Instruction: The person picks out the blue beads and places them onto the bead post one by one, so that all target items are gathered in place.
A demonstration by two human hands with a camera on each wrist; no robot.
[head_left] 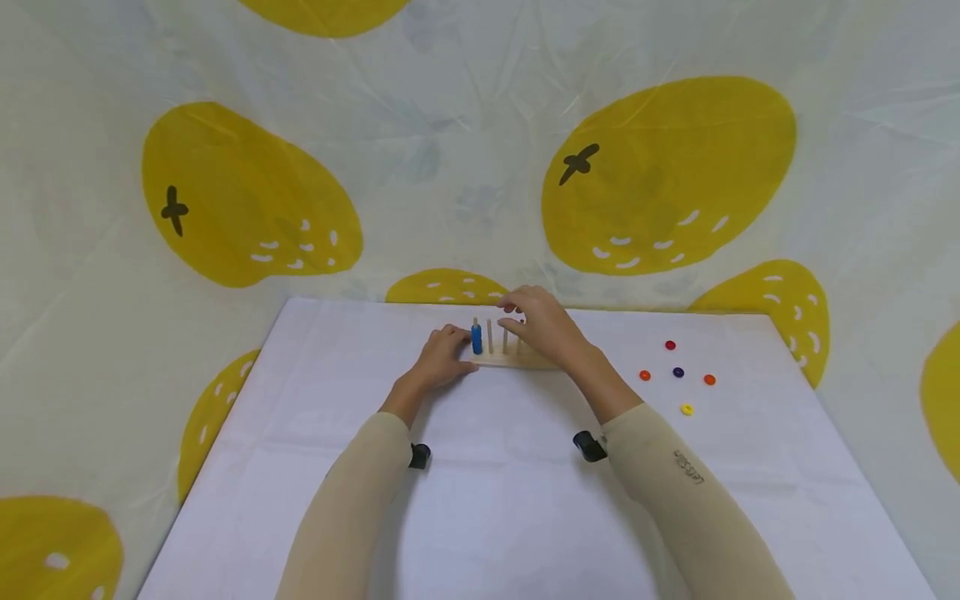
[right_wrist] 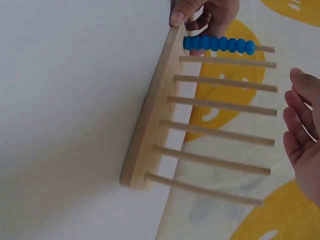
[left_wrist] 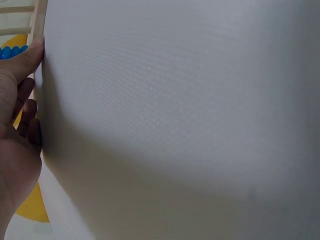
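Observation:
A wooden peg stand has several upright pegs in a row along its base. Blue beads are stacked on the peg at its left end, and that peg's tip shows above them. My left hand grips the left end of the base, thumb on the near side and fingers behind, beside the blue beads. Over the pegs hovers my right hand, apart from them, its fingers loosely bent. In the right wrist view those fingers show nothing between them. The other pegs visible there are bare.
Loose beads lie on the white table to the right: a red one, two orange ones, a dark purple one and a yellow one. A cloth printed with yellow fruit hangs behind the table.

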